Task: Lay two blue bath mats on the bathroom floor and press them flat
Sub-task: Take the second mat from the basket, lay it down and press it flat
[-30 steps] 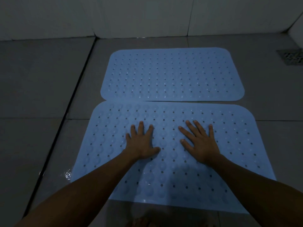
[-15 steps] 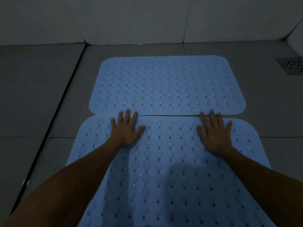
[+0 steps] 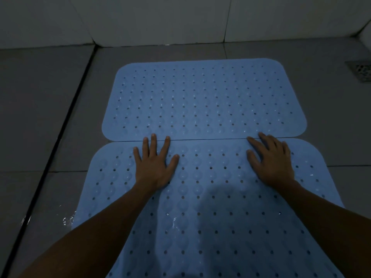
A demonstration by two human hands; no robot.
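Two light blue perforated bath mats lie flat on the grey tiled floor, long edges meeting. The far mat [image 3: 202, 97] sits close to the wall. The near mat [image 3: 210, 207] reaches the bottom of the view. My left hand [image 3: 154, 167] lies palm down with fingers spread on the near mat's far edge, its fingertips reaching over the seam. My right hand [image 3: 271, 159] rests flat in the same way further right, its fingertips on the seam. Neither hand holds anything.
A white tiled wall [image 3: 180, 19] runs along the back. A metal floor drain [image 3: 361, 70] sits at the far right. A dark floor joint [image 3: 60, 141] runs down the left, with water drops [image 3: 66, 219] by the near mat's left edge.
Both hands slid away from me across the near mat, from its middle to its far edge, and spread wider apart. The view tilted forward with them.
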